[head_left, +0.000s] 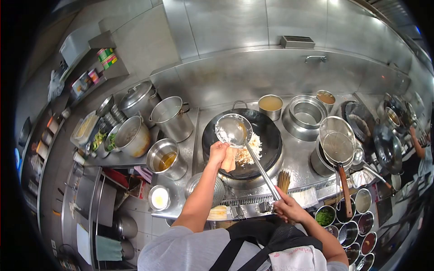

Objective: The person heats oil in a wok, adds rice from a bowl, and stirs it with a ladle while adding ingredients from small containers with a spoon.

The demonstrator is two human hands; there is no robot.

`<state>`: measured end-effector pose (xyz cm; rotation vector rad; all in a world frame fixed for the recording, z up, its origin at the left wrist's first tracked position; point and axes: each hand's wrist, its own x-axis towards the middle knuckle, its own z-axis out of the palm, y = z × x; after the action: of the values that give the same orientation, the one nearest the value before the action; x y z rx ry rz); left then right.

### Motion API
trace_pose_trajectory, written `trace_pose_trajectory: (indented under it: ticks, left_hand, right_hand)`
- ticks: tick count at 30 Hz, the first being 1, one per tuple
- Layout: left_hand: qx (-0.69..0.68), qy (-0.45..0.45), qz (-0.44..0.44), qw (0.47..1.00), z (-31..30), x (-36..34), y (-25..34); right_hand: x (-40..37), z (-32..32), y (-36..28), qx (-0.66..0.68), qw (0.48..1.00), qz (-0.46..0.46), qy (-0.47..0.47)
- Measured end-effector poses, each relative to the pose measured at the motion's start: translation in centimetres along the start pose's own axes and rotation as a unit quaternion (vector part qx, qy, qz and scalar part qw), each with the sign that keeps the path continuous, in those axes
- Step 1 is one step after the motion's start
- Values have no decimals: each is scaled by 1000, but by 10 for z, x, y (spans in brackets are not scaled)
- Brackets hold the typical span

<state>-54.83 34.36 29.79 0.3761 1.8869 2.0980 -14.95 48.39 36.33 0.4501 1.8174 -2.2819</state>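
My right hand [288,207] is wrapped round the end of a long-handled metal ladle [261,170]. The ladle's bowl is over a dark wok [269,131], with some whitish, wet-looking contents in it. Closed at the near-left rim of that bowl, my left hand [219,152] has a folded tan cloth [229,161] hanging from its fingers over the wok. Fried rice [251,151], white with brownish bits, lies in the wok, partly hidden by the ladle and cloth.
A pot of yellow oil [162,170] and a perforated strainer [217,192] stand left. Behind is a pot of yellowish broth [271,103]. To the right, a mesh skimmer [337,137] rests on a pot; several seasoning containers [347,232] sit below. Another person's arm [417,140] shows far right.
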Motion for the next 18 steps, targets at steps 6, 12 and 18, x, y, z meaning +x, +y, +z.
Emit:
trace_pose_trajectory:
  ticks: [6,12,18]
  left_hand:
    - [50,-51,-21,997,5,2,29]
    - [101,-19,110,989,17,4,44]
    - [199,-55,120,971,-3,17,55]
  right_hand:
    - [4,-29,6,-396,888,-154,176]
    - [-4,4,1,-97,992,-59,50]
    - [8,-18,-13,367,919,67,-129]
